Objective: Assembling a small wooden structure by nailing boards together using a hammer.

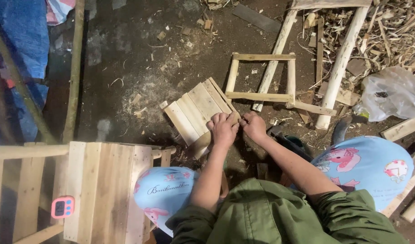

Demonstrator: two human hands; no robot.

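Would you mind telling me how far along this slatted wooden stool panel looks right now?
Done: a finished pale slatted wooden stool stands at the lower left, and a square frame of pale wooden sticks lies assembled on the dirt floor. In hand: the left hand and right hand press the near edge of the slatted wooden panel. Left: panel and frame still lie apart.

A dark dirt floor [126,49] fills most of the frame, dusted with pale sawdust [148,92] and small wood chips near the centre. A heap of wood shavings [393,31] lies at the upper right, beside a crumpled clear plastic bag [390,92]. A blue tarpaulin [20,40] hangs at the upper left, crossed by a bamboo pole [74,68]. A pale wooden stool [103,190] with a pink timer [63,207] stands at the lower left. The light is dim.
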